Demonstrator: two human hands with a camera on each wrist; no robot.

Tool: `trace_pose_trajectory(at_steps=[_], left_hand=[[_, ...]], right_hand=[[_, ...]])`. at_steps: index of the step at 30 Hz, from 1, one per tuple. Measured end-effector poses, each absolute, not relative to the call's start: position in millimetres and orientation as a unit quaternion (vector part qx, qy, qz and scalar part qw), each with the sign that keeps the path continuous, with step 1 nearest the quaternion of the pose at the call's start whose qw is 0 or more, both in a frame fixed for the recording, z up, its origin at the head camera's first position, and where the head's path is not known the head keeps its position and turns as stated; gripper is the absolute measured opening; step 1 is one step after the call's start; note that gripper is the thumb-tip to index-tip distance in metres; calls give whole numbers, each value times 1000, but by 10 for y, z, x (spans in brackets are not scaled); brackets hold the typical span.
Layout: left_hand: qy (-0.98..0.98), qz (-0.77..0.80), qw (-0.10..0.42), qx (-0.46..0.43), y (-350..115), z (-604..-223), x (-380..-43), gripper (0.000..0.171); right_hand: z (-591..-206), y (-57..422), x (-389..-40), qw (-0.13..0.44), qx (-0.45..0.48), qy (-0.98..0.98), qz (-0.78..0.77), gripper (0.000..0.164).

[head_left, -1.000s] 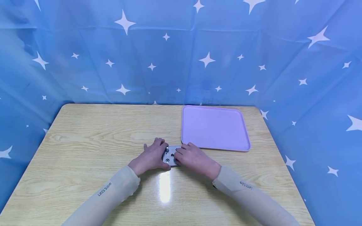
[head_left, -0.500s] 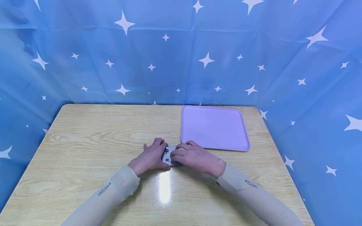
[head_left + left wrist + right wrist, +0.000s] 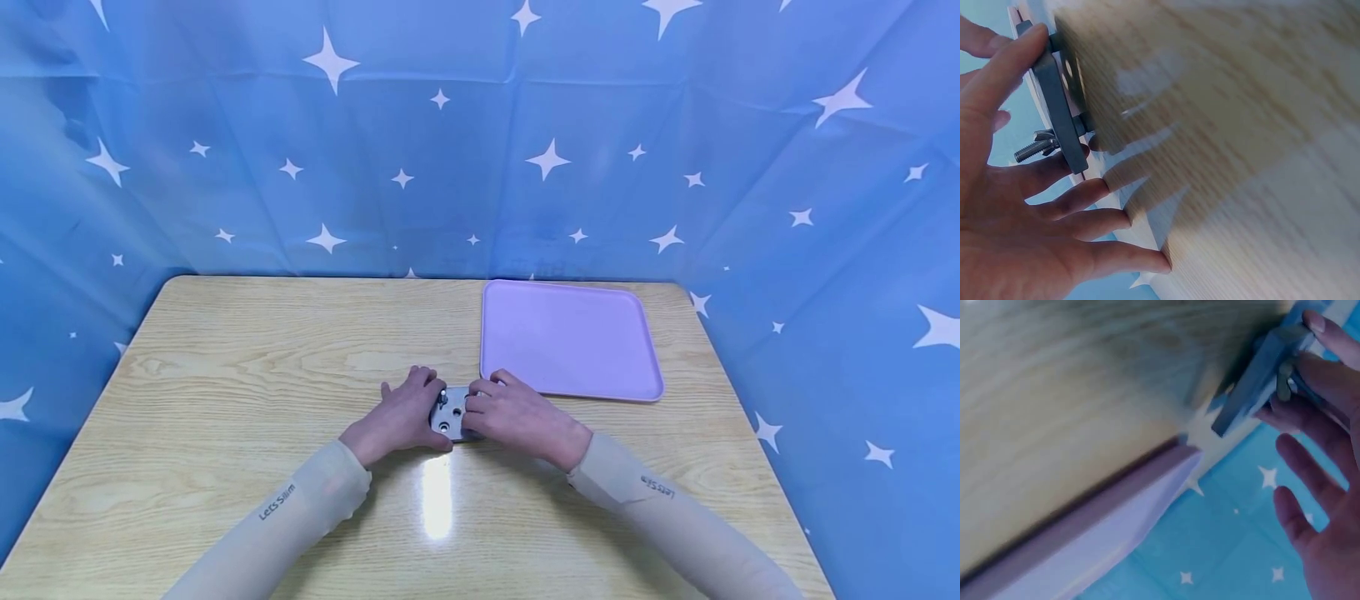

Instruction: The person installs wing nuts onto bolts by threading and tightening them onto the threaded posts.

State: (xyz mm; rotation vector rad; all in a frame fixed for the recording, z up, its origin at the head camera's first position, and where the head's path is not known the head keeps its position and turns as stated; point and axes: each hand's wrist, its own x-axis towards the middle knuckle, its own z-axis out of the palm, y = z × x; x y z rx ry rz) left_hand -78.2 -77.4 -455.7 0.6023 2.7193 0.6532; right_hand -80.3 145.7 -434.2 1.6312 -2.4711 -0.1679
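A grey metal plate (image 3: 452, 400) with round holes lies flat near the middle of the table. It stands on short feet, seen from the side in the left wrist view. My left hand (image 3: 401, 421) grips its left end, thumb on the near edge and index finger at the far edge, other fingers spread. A bolt with a wing nut (image 3: 1044, 142) sticks up beside that index finger. Over the plate's right end, my right hand (image 3: 517, 421) pinches a small metal piece, like a wing nut (image 3: 1284, 381), between thumb and fingers. Those fingers hide the plate's right part in the head view.
A purple tray (image 3: 566, 337) lies at the back right, its near left corner close to the right hand. The wooden table (image 3: 300, 333) spreads around, with a blue star-patterned curtain (image 3: 480, 125) behind and at the sides.
My right hand has shifted left across the plate and then slightly back right, uncovering a hole again. The left hand and the plate have stayed in place.
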Motion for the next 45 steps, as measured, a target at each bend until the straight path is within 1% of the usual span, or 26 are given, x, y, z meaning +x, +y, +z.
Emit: trace_pose_trajectory(at_steps=[6,9,12,15,17,20,22,24,31,35,39,45], left_hand=[[940,228,146,205,-776,-4535,-779,91],[941,229,145,204,-780,-4534,-775,91],[941,229,143,205,-783,-4539,-772,90],[941,229,141,206,-784,-4543,-772,90],[941,228,141,206,-784,-4546,-772,88],[942,225,144,205,-783,-4545,-775,87],[942,224,148,203,-781,-4544,-778,87],[941,223,151,202,-779,-4540,-780,88],[941,227,149,203,-775,-4533,-773,89],[940,231,149,202,-774,-4537,-773,91],[940,231,149,201,-774,-4541,-776,91],[940,234,146,200,-771,-4538,-774,91]], right_hand=[[-4465,1378,-720,100,484,-869,-1,6],[-4505,1333,-672,105,452,-885,38,9],[-4496,1331,-645,89,436,-894,59,11],[-4425,1371,-662,63,456,-886,53,17],[-4367,1414,-691,46,490,-870,30,25],[-4298,1469,-735,34,544,-838,-20,33],[-4283,1493,-758,41,567,-821,-52,32],[-4285,1504,-773,52,574,-814,-73,27],[-4347,1474,-775,100,562,-817,-85,15],[-4427,1436,-743,118,532,-836,-74,9],[-4498,1348,-687,128,481,-867,-35,4],[-4532,1239,-597,122,397,-909,35,13]])
